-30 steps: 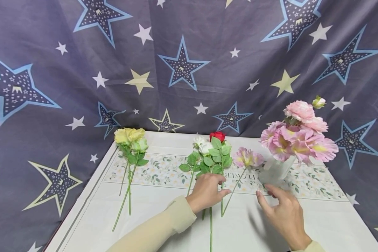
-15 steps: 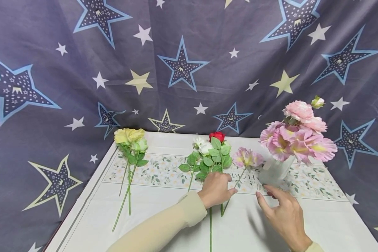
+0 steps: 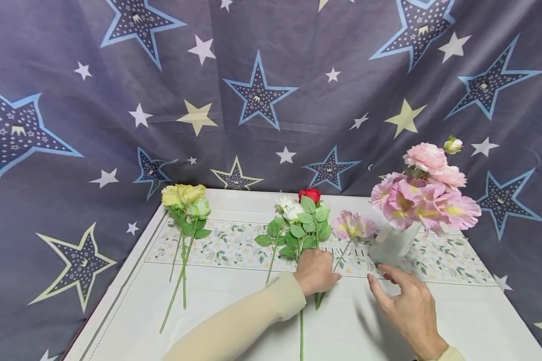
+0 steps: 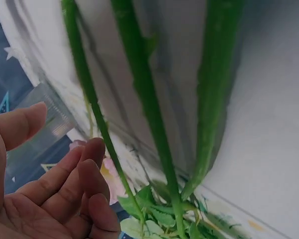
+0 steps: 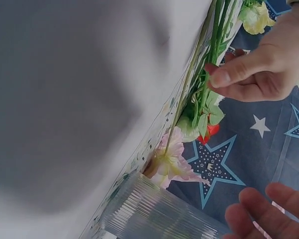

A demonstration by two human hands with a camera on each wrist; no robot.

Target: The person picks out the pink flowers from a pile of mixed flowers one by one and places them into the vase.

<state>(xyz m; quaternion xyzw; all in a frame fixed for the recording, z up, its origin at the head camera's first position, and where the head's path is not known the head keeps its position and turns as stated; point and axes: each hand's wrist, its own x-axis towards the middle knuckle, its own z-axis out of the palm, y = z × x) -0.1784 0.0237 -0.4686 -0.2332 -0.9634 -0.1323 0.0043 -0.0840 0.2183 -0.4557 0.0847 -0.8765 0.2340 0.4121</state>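
Note:
In the head view my left hand (image 3: pixel 315 271) hovers over green stems at the table's middle, between the red rose (image 3: pixel 309 195) with white flowers (image 3: pixel 290 208) and a single pinkish-purple flower (image 3: pixel 354 225). The left wrist view shows its thumb apart from loosely bent fingers (image 4: pixel 64 194), close to a green stem (image 4: pixel 102 124) but not around it. My right hand (image 3: pixel 406 306) is held with thumb and fingers spread, just in front of the ribbed clear vase (image 3: pixel 393 245). Pink and purple flowers (image 3: pixel 426 190) stand in that vase.
Yellow and pale green flowers (image 3: pixel 185 195) lie on the left of the white table (image 3: pixel 235 301). A flower-printed strip (image 3: pixel 235 243) crosses the table toward its back. Behind hangs a dark curtain (image 3: pixel 235 30) with stars.
My left hand has moved right and a little down over the stems, toward the single pinkish-purple flower's stem. The right hand stays by the vase. The head view has shifted slightly.

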